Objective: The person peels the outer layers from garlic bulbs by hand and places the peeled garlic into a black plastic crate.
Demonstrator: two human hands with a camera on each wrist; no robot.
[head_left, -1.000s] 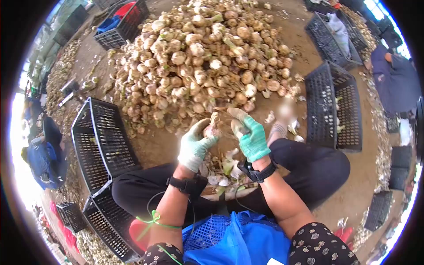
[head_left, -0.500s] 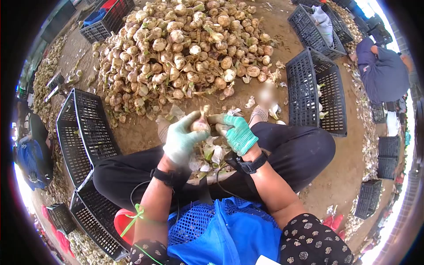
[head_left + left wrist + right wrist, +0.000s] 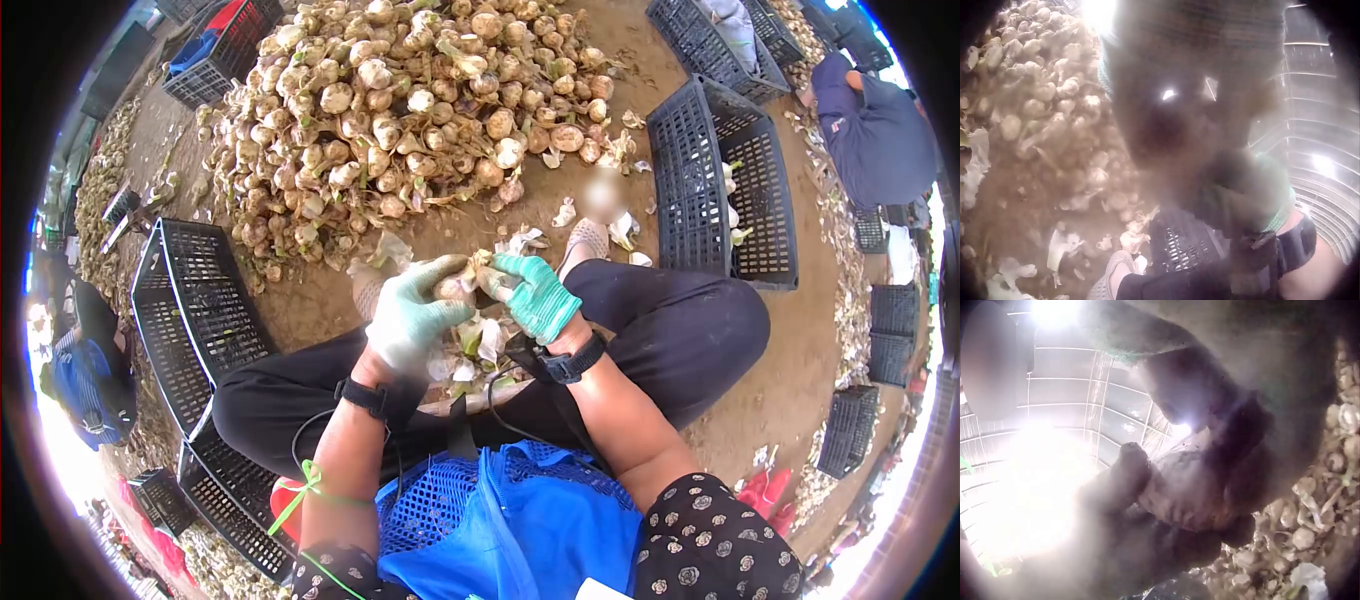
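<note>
My left hand (image 3: 408,312), in a pale green and white glove, grips a garlic bulb (image 3: 456,289) over my lap, with the fingers behind it and the thumb in front. The gloved right hand (image 3: 540,300) pinches the papery neck of the same bulb, its thumb and fingers curled in against the top. In the right wrist view the bulb (image 3: 1188,487) shows dark and backlit between both hands. The left wrist view is mostly filled by a blurred glove (image 3: 1191,81), which hides the bulb there.
A large heap of garlic bulbs (image 3: 400,120) lies ahead on the ground. Black crates stand at left (image 3: 205,300) and right (image 3: 690,190), the right one with several bulbs in it. Peeled skins (image 3: 488,340) lie between my legs. Another person (image 3: 880,140) sits at far right.
Both hands have come nearer my body, still with the bulb in the left. The right hand, apart from the bulb a second ago, has closed in on its neck. The head view has shifted.
</note>
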